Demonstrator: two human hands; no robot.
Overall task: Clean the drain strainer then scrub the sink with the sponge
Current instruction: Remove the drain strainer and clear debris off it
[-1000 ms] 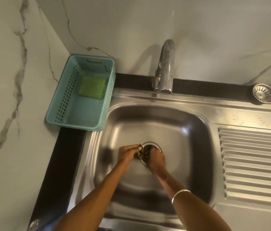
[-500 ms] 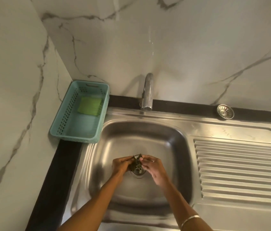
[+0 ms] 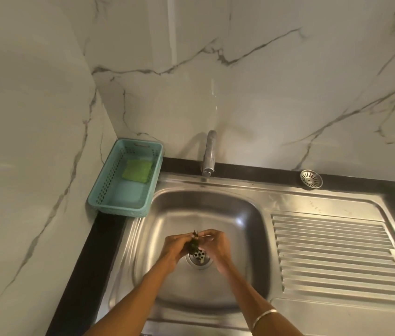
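Two hands meet over the middle of the steel sink (image 3: 245,214), just above the drain (image 3: 199,257). The left hand (image 3: 176,246) and the right hand (image 3: 216,246) both have fingers curled in, pinching between them a small dark clump of wet debris (image 3: 194,244) with a thin pale strand running toward the right fingertips. Both are closed around that clump; what exactly it is made of is too small to tell. A thin metal bangle (image 3: 263,316) sits on the right wrist.

Drain opening below the hands shows a perforated metal plate, partly hidden by the clump. A round metal strainer (image 3: 311,178) lies on the dark table (image 3: 252,170) strip behind the sink, far right, well apart from the hands.

Sponge (image 3: 137,170), green, lies flat in the far end of a teal plastic basket (image 3: 99,202) that stands in the corner left of the basin, on the dark table edge. Basket otherwise holds nothing visible.

Tap (image 3: 209,154) rises at the back rim, spout pointing toward the basin; no water stream visible. Ribbed draining board (image 3: 337,253) lies right of the basin. Walls (image 3: 264,93) behind and left are pale marble with grey veins.
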